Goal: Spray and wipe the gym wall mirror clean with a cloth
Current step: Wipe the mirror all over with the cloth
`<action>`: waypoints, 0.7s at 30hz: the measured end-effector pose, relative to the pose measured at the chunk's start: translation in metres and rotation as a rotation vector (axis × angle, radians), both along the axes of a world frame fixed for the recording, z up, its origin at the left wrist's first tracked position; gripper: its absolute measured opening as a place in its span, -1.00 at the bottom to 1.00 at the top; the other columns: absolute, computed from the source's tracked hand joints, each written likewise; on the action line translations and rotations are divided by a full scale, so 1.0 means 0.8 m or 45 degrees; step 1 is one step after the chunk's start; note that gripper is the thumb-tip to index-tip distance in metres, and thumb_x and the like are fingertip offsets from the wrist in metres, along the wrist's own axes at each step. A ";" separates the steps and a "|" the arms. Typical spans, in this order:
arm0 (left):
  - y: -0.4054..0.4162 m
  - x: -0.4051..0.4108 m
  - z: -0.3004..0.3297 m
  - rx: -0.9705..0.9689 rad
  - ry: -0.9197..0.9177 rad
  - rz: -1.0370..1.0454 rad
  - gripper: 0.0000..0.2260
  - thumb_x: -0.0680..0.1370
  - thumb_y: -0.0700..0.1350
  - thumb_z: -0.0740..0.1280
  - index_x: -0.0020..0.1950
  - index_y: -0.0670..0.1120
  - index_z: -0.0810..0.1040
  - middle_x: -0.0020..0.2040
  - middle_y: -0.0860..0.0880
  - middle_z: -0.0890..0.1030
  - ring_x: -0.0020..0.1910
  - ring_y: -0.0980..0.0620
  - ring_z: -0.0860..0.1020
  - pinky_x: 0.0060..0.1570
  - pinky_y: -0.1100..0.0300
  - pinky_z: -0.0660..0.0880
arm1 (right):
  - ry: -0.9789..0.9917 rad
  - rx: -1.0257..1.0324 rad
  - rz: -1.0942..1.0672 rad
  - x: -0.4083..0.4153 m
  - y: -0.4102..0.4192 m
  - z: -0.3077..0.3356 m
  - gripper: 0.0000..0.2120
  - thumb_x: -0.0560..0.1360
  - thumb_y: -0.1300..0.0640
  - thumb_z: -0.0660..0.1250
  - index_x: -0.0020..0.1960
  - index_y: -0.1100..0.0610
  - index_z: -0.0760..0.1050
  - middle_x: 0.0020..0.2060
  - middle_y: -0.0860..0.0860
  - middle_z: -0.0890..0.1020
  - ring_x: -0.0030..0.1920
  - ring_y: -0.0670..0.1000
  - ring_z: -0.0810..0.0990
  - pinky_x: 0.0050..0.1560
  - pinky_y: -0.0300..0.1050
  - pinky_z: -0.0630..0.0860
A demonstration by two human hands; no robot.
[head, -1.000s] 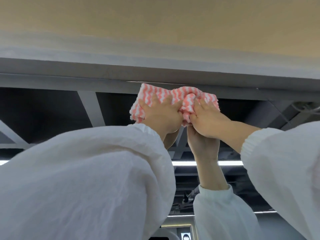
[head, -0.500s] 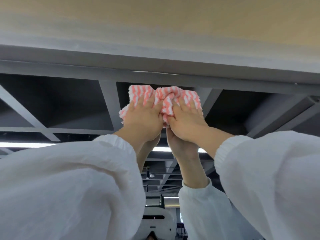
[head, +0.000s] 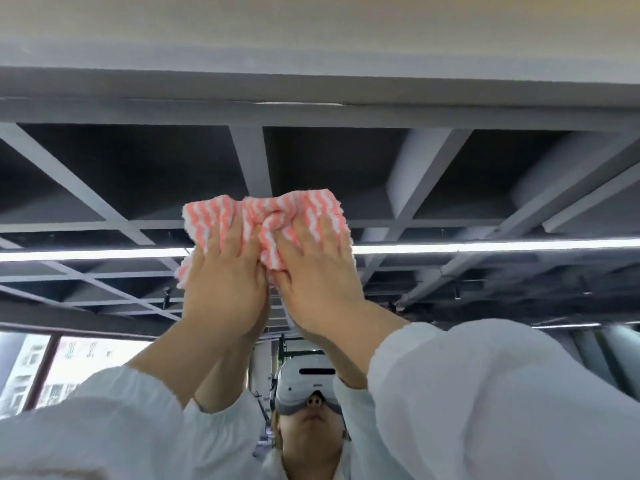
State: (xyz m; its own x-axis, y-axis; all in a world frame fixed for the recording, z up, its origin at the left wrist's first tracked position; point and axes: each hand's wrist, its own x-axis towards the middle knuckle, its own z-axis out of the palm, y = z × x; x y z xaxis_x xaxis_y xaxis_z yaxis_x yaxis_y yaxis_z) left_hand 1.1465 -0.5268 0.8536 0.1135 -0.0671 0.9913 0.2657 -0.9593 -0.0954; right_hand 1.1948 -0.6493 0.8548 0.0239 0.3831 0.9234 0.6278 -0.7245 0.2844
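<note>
Overhead, cloth point(head: 263, 216) under straight, spread fingers point(head: 225, 237) of both hands, against mirror point(head: 450, 188)

Grey ceiling grid point(head: 249, 161) of crossing beams with dark recesses between, seen as a reflection. One long light strip point(head: 485, 247) running left to right below the grid, lit. Window point(head: 69, 362) at lower left with a brown frame, bright, buildings outside; pale wall band point(head: 311, 26) across the top.

Both hands point(head: 270, 282) and cloth point(head: 263, 220) lower down the mirror point(head: 450, 188); headset reflection point(head: 306, 389) newly visible
</note>
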 end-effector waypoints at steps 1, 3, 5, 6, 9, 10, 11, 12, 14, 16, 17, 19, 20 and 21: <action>0.006 -0.002 -0.012 -0.002 -0.022 -0.030 -0.50 0.60 -0.04 -0.16 0.55 -0.05 0.08 0.55 -0.12 0.02 0.52 -0.08 -0.10 0.47 -0.08 -0.05 | -0.044 -0.011 0.017 -0.002 0.006 -0.008 -0.42 0.57 -0.12 -0.16 0.56 -0.07 -0.18 0.55 0.02 -0.12 0.52 0.14 -0.22 0.48 0.20 -0.25; 0.017 -0.003 -0.036 0.010 -0.064 -0.054 -0.51 0.59 -0.06 -0.07 0.52 -0.12 0.18 0.52 -0.20 0.13 0.50 -0.13 -0.01 0.44 -0.17 0.07 | -0.119 -0.027 0.070 -0.006 0.016 -0.025 -0.41 0.52 -0.09 -0.13 0.54 -0.01 0.10 0.53 0.05 0.12 0.49 0.14 -0.07 0.49 0.23 -0.06; 0.024 -0.006 -0.066 0.010 -0.085 -0.075 -0.49 0.57 -0.04 -0.05 0.51 -0.16 0.21 0.50 -0.23 0.18 0.50 -0.18 0.06 0.40 -0.20 0.16 | -0.200 -0.084 0.096 -0.001 0.022 -0.043 -0.43 0.48 -0.06 0.00 0.46 0.04 0.29 0.46 0.06 0.29 0.47 0.16 0.04 0.46 0.24 0.07; 0.026 -0.008 -0.081 -0.013 -0.076 -0.077 -0.48 0.57 0.00 -0.05 0.50 -0.16 0.21 0.50 -0.21 0.18 0.50 -0.17 0.08 0.41 -0.17 0.18 | -0.244 -0.140 0.094 0.003 0.022 -0.053 -0.45 0.47 -0.04 0.06 0.44 0.04 0.32 0.45 0.07 0.31 0.48 0.18 0.06 0.46 0.24 0.07; 0.026 -0.019 -0.117 -0.040 -0.078 0.004 -0.49 0.53 0.09 0.03 0.35 -0.13 0.48 0.37 -0.19 0.43 0.35 -0.23 0.38 0.25 -0.09 0.33 | -0.346 -0.288 0.147 0.011 0.010 -0.064 -0.58 0.42 0.04 0.31 0.27 0.06 0.46 0.28 0.08 0.47 0.36 0.27 0.34 0.37 0.28 0.23; 0.022 -0.024 -0.120 -0.048 -0.108 0.035 -0.52 0.51 0.11 0.06 0.20 -0.10 0.59 0.24 -0.18 0.54 0.18 -0.25 0.48 0.14 -0.07 0.33 | -0.362 -0.308 0.134 0.012 0.005 -0.062 -0.60 0.35 0.09 0.40 0.18 0.09 0.50 0.16 0.08 0.53 0.22 0.26 0.46 0.28 0.26 0.35; 0.019 -0.027 -0.118 -0.072 -0.163 0.044 -0.55 0.50 0.12 0.07 0.05 -0.08 0.66 0.12 -0.17 0.59 0.06 -0.23 0.50 0.08 -0.05 0.29 | -0.369 -0.312 0.129 0.011 0.001 -0.059 -0.59 0.28 0.13 0.47 0.11 0.12 0.52 0.07 0.08 0.56 0.09 0.24 0.51 0.17 0.22 0.44; 0.016 -0.030 -0.112 -0.097 -0.202 0.037 -0.57 0.51 0.12 0.07 -0.06 -0.06 0.67 0.05 -0.15 0.59 0.03 -0.21 0.48 0.07 -0.04 0.24 | -0.371 -0.303 0.139 0.009 0.001 -0.057 -0.59 0.23 0.16 0.49 0.07 0.13 0.54 0.03 0.09 0.57 0.03 0.22 0.52 0.10 0.20 0.48; 0.012 -0.029 -0.101 -0.120 -0.244 0.035 -0.60 0.53 0.11 0.07 -0.08 -0.07 0.64 0.10 -0.13 0.55 0.16 -0.20 0.39 0.20 -0.10 0.15 | -0.364 -0.284 0.136 0.004 0.000 -0.054 -0.59 0.22 0.17 0.49 0.07 0.12 0.56 0.11 0.12 0.56 0.07 0.24 0.52 0.12 0.20 0.49; 0.013 -0.015 -0.098 -0.147 -0.218 0.072 -0.58 0.55 0.11 0.05 0.10 -0.10 0.57 0.26 -0.15 0.49 0.33 -0.25 0.31 0.32 -0.25 0.04 | -0.307 -0.319 0.003 0.000 -0.002 -0.054 -0.51 0.34 0.14 0.41 0.27 0.12 0.49 0.31 0.15 0.46 0.27 0.29 0.42 0.28 0.22 0.39; 0.013 -0.007 -0.100 -0.165 -0.178 0.093 -0.54 0.56 0.13 0.02 0.22 -0.12 0.50 0.33 -0.18 0.44 0.38 -0.29 0.28 0.30 -0.35 0.04 | -0.303 -0.361 -0.084 -0.002 -0.004 -0.053 -0.45 0.43 0.14 0.32 0.41 0.15 0.34 0.41 0.18 0.35 0.37 0.31 0.30 0.37 0.23 0.28; 0.012 0.007 -0.107 -0.154 -0.096 0.146 -0.46 0.56 0.18 -0.02 0.39 -0.11 0.37 0.42 -0.22 0.36 0.40 -0.37 0.24 0.23 -0.46 0.07 | -0.321 -0.426 -0.195 0.001 -0.014 -0.047 -0.37 0.56 0.17 0.14 0.54 0.20 -0.05 0.51 0.20 0.09 0.49 0.30 0.04 0.47 0.18 0.07; 0.009 0.013 -0.109 -0.141 -0.077 0.165 -0.43 0.56 0.22 -0.05 0.42 -0.09 0.32 0.43 -0.24 0.33 0.40 -0.40 0.22 0.23 -0.46 0.08 | -0.304 -0.434 -0.197 0.004 -0.024 -0.045 -0.36 0.58 0.19 0.10 0.55 0.18 -0.17 0.52 0.18 0.03 0.51 0.27 -0.03 0.49 0.13 0.02; 0.003 0.018 -0.110 -0.134 -0.073 0.169 -0.41 0.56 0.26 -0.08 0.44 -0.07 0.29 0.44 -0.24 0.32 0.40 -0.41 0.21 0.24 -0.44 0.08 | -0.287 -0.427 -0.177 0.004 -0.034 -0.043 -0.34 0.59 0.21 0.09 0.54 0.16 -0.23 0.53 0.15 0.01 0.52 0.25 -0.06 0.50 0.09 0.01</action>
